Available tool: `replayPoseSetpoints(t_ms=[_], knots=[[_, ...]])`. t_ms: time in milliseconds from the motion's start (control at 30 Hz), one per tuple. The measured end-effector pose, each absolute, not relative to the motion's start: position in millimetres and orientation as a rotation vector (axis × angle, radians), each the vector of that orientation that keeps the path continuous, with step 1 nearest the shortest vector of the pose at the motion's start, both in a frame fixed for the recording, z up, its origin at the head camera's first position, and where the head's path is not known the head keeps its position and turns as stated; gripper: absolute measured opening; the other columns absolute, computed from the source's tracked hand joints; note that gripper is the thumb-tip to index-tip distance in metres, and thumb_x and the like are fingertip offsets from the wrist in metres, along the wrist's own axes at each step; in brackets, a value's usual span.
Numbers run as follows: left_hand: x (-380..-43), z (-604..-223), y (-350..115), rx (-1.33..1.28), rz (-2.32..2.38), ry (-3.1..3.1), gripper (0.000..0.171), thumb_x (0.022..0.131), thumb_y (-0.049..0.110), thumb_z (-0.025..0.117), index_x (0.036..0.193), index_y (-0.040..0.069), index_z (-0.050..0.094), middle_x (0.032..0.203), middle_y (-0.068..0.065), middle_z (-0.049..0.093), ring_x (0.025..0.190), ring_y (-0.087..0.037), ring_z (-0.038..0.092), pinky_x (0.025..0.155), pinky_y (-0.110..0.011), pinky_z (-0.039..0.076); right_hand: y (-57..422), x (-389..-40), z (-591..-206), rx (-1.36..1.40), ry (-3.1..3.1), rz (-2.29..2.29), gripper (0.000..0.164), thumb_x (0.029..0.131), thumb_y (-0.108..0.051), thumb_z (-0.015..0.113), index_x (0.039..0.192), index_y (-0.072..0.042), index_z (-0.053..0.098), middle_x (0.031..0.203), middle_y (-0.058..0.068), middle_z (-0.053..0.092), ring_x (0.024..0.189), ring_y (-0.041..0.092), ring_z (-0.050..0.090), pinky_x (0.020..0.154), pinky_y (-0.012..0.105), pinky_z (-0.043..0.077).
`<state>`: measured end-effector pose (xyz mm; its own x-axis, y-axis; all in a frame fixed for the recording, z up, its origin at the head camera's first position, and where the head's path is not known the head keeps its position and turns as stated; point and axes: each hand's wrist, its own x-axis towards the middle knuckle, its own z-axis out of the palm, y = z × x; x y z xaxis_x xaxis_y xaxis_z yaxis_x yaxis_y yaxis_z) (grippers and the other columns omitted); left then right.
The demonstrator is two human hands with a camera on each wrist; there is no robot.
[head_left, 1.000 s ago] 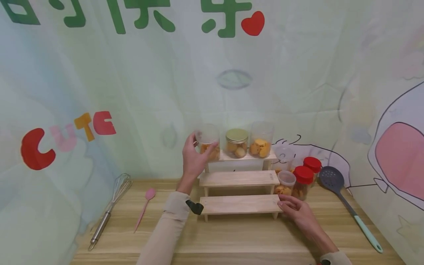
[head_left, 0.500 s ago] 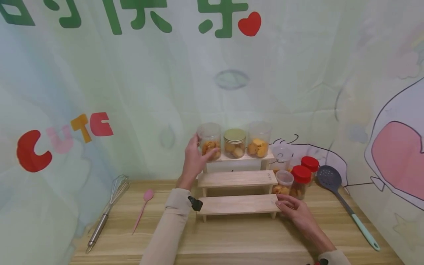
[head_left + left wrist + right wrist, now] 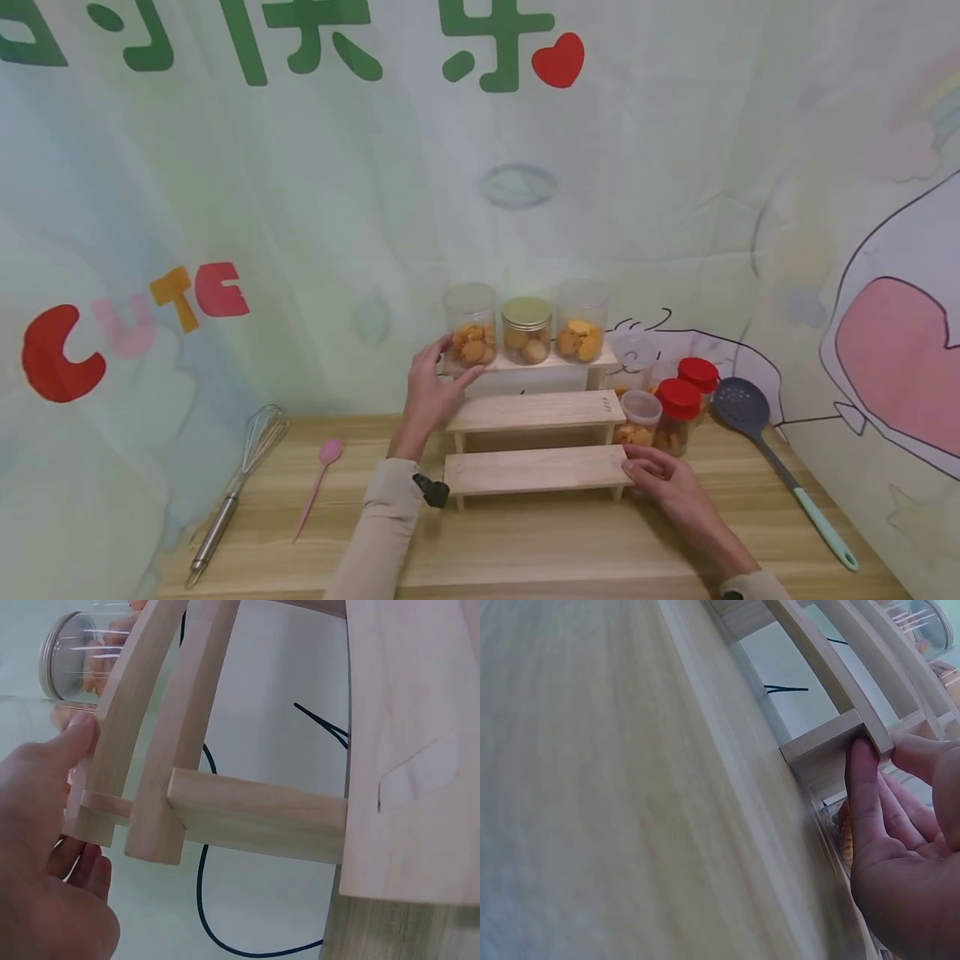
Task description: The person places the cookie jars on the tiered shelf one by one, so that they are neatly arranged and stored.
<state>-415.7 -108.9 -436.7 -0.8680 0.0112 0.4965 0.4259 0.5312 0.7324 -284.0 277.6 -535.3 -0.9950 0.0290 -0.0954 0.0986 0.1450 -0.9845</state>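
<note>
A three-step wooden display rack [image 3: 534, 471] stands on the table. My left hand [image 3: 429, 398] grips the left end of its top step; the left wrist view shows the thumb [image 3: 73, 736] on the plank and the fingers curled beneath. At the right end of the bottom step, my right hand [image 3: 907, 847] pinches the plank between thumb and fingers. Three clear cookie jars line the top step: a left jar [image 3: 471, 337] beside my left hand, a middle jar [image 3: 527, 337] with a gold lid, and a right jar [image 3: 580, 337].
Several more jars, including a red-lidded jar [image 3: 677, 408] and a small clear-lidded jar [image 3: 637, 417], stand right of the rack. A slotted skimmer [image 3: 776, 458] lies far right. A whisk [image 3: 236, 492] and pink spoon [image 3: 320, 483] lie left. A printed curtain [image 3: 337, 208] hangs behind.
My left hand has let go of the left jar and moved down to the top step's end. My right hand stays at the bottom step. The view has shifted slightly.
</note>
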Motion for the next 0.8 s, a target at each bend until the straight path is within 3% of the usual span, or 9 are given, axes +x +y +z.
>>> replayPoseSetpoints(t_ms=[333,500,667,800], knots=[[-405.5,-442.5,-114.2,-0.396,-1.454,-2.209,0.081,0.092,0.027,0.089,0.158,0.000,0.051,0.156,-0.022,0.058,0.145,-0.038,0.054,0.120,-0.052,0.048,276.4,-283.1,-530.9,0.138,2.363,-2.007,0.059,0.105,-0.027,0.074,0.154,0.001,0.056,0.124,0.011,0.079,0.105,0.006,0.072,0.091,0.022,0.059],[-385.8,-459.0,-123.3,-0.412,-1.554,-2.112,0.070,0.096,0.021,0.085,0.154,-0.004,0.054,0.151,-0.023,0.060,0.139,-0.040,0.059,0.118,-0.053,0.051,275.4,-283.0,-528.9,0.094,2.502,-1.948,0.051,0.102,-0.027,0.078,0.143,0.001,0.065,0.123,0.014,0.079,0.102,0.004,0.074,0.089,0.021,0.060],[-365.9,-480.1,-132.6,-0.328,-1.594,-2.106,0.048,0.108,0.020,0.068,0.147,-0.006,0.059,0.144,-0.023,0.065,0.133,-0.039,0.064,0.112,-0.053,0.054,277.1,-279.6,-522.4,0.013,2.794,-1.806,0.036,0.098,-0.027,0.083,0.125,-0.004,0.076,0.112,0.011,0.081,0.095,0.001,0.072,0.086,0.020,0.058],[-352.7,-498.1,-138.0,-0.212,-1.578,-2.183,0.036,0.116,0.017,0.051,0.141,-0.006,0.063,0.140,-0.025,0.069,0.129,-0.039,0.068,0.108,-0.054,0.056,280.9,-277.2,-510.7,0.022,3.012,-1.720,0.029,0.098,-0.027,0.083,0.119,-0.008,0.078,0.105,0.009,0.081,0.089,-0.002,0.069,0.081,0.017,0.057]])
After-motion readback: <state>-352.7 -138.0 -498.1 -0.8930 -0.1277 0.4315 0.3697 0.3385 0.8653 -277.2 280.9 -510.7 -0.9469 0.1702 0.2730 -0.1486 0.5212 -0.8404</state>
